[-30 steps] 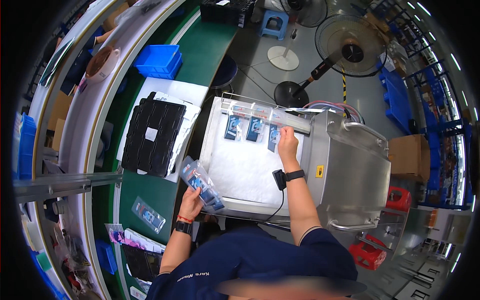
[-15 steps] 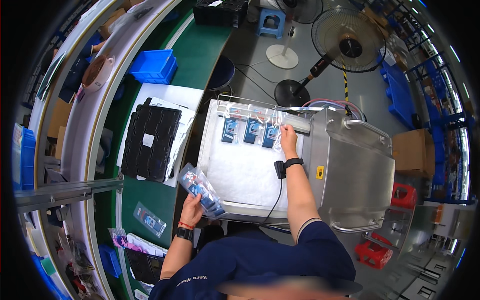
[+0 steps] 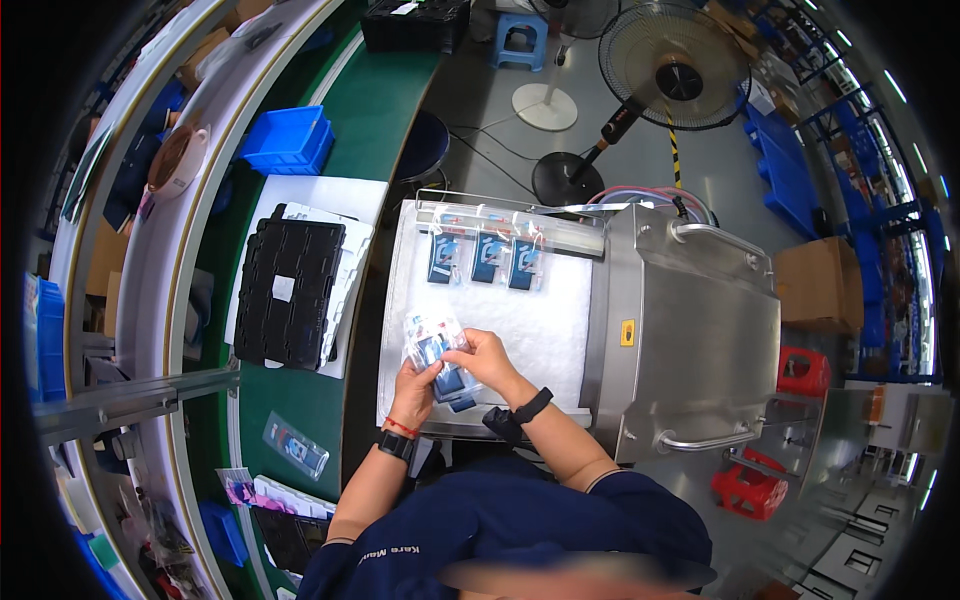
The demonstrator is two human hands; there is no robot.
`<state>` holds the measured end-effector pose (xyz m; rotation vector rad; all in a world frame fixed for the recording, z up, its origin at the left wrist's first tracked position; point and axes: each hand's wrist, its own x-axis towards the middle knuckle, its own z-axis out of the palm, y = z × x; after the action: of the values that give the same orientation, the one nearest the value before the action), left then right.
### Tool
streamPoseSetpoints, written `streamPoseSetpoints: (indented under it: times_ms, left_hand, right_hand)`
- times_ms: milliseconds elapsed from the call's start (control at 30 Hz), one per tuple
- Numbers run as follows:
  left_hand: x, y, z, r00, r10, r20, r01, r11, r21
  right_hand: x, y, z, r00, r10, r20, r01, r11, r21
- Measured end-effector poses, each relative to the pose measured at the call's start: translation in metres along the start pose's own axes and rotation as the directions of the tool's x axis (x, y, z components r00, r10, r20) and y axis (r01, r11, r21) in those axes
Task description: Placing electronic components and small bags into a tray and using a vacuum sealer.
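Note:
A stack of clear plastic pouches with blue and white contents (image 3: 430,338) is gripped in my left hand (image 3: 410,393) over the near left part of a white padded bed (image 3: 520,340). The fingers of my right hand (image 3: 484,360) are closed in a pinch on the stack's right side. Three similar pouches (image 3: 490,257) lie side by side at the bed's far edge, their upper ends across a long bar (image 3: 570,237). The bed belongs to a stainless steel machine, whose large raised lid (image 3: 700,330) stands to the right.
To the left, a green bench (image 3: 375,130) carries a black tray (image 3: 290,290), a blue bin (image 3: 290,140) and one loose pouch (image 3: 297,445). A pedestal fan (image 3: 675,75) stands beyond the machine. Red stools (image 3: 750,485) and a cardboard box (image 3: 815,285) are at the right.
My right hand has left the rightmost pouch on the bar and come back to the stack. My left hand has brought the stack rightward over the bed.

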<state>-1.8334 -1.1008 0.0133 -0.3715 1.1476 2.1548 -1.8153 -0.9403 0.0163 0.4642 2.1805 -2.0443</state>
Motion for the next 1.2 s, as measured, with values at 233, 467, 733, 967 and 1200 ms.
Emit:
streamPoseSetpoints:
  times_ms: [233, 467, 733, 967, 1200]
  left_hand:
    - [-0.002, 0.002, 0.016, 0.969, -0.211, 0.131, 0.233, 0.953, -0.193]
    - [-0.006, 0.009, 0.004, 0.969, -0.221, 0.108, 0.231, 0.969, -0.091]
    - [-0.014, 0.01, -0.023, 0.99, -0.138, 0.005, 0.138, 0.987, -0.084]
    - [-0.01, 0.007, -0.025, 0.987, -0.158, -0.015, 0.156, 0.983, -0.092]
    - [-0.019, 0.017, -0.022, 0.988, -0.155, -0.015, 0.151, 0.978, -0.143]
  right_hand:
    - [0.001, 0.002, -0.031, 0.999, -0.027, -0.028, 0.033, 0.97, 0.242]
    - [0.05, 0.045, -0.175, 0.791, -0.178, -0.585, 0.108, 0.982, -0.153]
    - [0.056, 0.018, -0.179, 0.634, -0.488, -0.6, -0.016, 0.767, -0.641]
    - [0.076, 0.076, -0.207, 0.656, -0.25, -0.712, -0.023, 0.937, -0.35]
    - [0.082, 0.088, -0.203, 0.691, -0.341, -0.637, -0.092, 0.834, -0.545]
